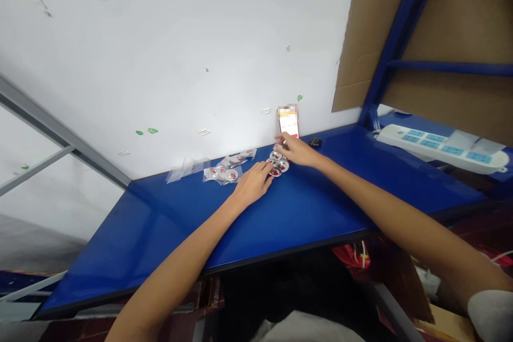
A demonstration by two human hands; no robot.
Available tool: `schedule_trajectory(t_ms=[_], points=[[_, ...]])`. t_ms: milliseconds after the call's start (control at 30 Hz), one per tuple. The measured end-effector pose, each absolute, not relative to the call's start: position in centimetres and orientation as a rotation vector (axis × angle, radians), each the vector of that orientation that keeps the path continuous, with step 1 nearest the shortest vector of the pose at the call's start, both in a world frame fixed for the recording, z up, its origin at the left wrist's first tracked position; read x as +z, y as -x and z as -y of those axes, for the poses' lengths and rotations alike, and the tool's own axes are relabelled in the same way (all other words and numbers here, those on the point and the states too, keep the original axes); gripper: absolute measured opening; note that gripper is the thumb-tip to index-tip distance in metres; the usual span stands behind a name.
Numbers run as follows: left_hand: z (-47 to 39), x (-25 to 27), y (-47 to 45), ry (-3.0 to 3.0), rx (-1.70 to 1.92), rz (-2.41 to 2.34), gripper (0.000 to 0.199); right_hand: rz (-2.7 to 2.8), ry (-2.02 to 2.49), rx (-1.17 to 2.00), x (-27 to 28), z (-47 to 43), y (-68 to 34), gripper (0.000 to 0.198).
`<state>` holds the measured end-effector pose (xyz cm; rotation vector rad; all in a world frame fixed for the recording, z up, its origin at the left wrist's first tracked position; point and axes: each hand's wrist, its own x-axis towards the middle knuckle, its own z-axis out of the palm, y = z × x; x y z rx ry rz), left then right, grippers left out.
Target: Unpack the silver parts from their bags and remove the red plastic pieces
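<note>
A small cluster of round silver metal discs with red marks [282,165] lies on the blue tabletop between my hands. My left hand [253,183] rests at the cluster's left side, fingertips touching a disc and thumb apart from the fingers. My right hand [298,150] reaches over the cluster's far right side with bent fingers closed around a disc's edge, mostly hidden by the hand. Left of my left hand lie clear plastic bags holding similar discs [222,173], with more bagged discs [238,159] behind them.
Flat clear plastic bags [186,169] lie further left, near the white wall [180,53]. A phone [288,123] showing a timer leans against the wall behind my right hand. A small black object [315,142] sits to its right. A white power strip [441,148] stands at the table's right end.
</note>
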<state>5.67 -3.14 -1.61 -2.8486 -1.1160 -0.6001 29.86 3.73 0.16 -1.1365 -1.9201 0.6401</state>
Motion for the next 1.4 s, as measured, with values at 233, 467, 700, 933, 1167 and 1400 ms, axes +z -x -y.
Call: schedule_trajectory(t_ms=[233, 467, 700, 933, 1167, 1400], points=[[3.4, -1.6, -5.3, 2.873, -0.663, 1.085, 0.031, 2.215, 1.131, 0.393, -0.7, -4.7, -31.6, 0.045], [3.3, -1.5, -4.7, 2.866, -0.74, 1.101, 0.032, 2.251, 1.135, 0.392, -1.3, -5.3, -32.0, 0.05], [3.0, -1.5, -4.1, 2.881, -0.824, 1.123, 0.029, 2.205, 1.211, 0.385, -0.8, -5.4, -32.0, 0.028], [2.7, -1.7, -4.2, 2.903, -0.872, 1.139, 0.027, 2.179, 1.305, 0.217, -0.9, -5.8, -32.5, 0.028], [2.6, -1.9, -4.2, 2.92, -0.881, 1.155, 0.026, 2.105, 1.45, 0.144, -1.5, -6.1, -32.3, 0.031], [2.4, -2.1, -4.0, 2.925, -0.877, 1.173, 0.025, 2.133, 1.504, 0.21, -1.6, -5.8, -32.1, 0.027]])
